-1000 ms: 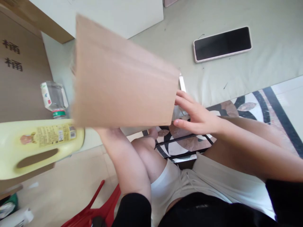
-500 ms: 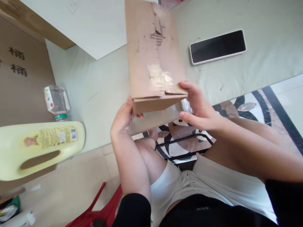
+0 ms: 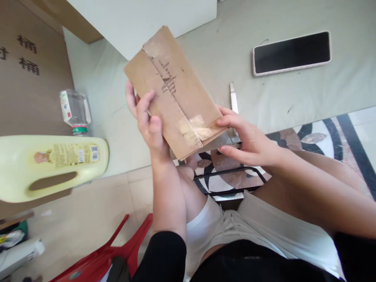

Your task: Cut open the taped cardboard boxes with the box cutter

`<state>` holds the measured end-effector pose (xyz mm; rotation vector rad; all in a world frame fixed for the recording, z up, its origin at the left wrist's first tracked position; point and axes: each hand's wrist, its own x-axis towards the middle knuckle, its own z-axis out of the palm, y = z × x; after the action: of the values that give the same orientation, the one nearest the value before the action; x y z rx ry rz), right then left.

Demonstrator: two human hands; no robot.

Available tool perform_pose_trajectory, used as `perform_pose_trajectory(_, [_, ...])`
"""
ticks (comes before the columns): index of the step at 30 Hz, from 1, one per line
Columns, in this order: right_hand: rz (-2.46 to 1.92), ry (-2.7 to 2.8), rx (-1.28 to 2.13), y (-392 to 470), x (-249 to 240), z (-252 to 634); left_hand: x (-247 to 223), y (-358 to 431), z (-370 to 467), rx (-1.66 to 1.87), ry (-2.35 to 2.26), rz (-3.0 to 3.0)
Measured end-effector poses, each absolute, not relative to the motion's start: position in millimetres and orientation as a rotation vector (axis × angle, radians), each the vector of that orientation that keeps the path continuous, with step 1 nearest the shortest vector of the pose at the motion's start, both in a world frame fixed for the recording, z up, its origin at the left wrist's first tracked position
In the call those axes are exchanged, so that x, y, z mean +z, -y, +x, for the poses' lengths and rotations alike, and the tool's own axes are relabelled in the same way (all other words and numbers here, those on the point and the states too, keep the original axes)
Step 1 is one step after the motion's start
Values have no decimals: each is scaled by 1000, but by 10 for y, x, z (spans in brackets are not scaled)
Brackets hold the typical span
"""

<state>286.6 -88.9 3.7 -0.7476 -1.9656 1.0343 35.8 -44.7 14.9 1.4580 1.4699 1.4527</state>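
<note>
A small brown cardboard box [image 3: 190,98], scuffed and with clear tape along its seam, is tilted above the front of the table. My left hand [image 3: 154,133] grips its left side, thumb and fingers wrapped over that edge. At the near right corner, the fingers of my right hand [image 3: 252,137] press on the box, while the thumb sits lower, apart from the top face. Just beyond my right hand lies a slim white tool [image 3: 234,100] that looks like a utility knife, its lower end partly hidden by the fingers.
A smartphone [image 3: 292,53] lies on the covered table [image 3: 308,92] at the right. To the left are a pale yellow jug [image 3: 20,156], a clear plastic bottle [image 3: 78,109] and a large carton [image 3: 38,102]. A white box [image 3: 147,19] stands behind; a red stool [image 3: 100,258] is below.
The box has turned so its far end points left, and it has come nearer to me. My left hand has shifted up along its side. The white tool now shows beside it.
</note>
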Motion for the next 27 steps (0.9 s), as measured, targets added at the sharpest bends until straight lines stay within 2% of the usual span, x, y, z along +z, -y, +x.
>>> perform_pose_trajectory(3, [-832, 1975, 998, 900, 39, 2841, 186, 441, 406, 1562, -1382, 1556])
perform_pose_trajectory(10, [-969, 1925, 817, 889, 145, 2853, 151, 369, 397, 1556, -1379, 1529])
perform_pose_trajectory(14, [-1612, 1670, 668, 788, 235, 2987, 105, 378, 379, 1669, -1272, 1555])
perform_pose_trajectory(18, [-2028, 1950, 683, 697, 188, 3023, 116, 404, 392, 1622, -1366, 1585])
perform_pose_trajectory(23, [-2091, 2245, 624, 670, 155, 2934, 113, 391, 410, 1587, -1504, 1552])
perform_pose_trajectory(27, [-1933, 1997, 905, 635, 206, 3028, 72, 395, 436, 1629, -1457, 1569])
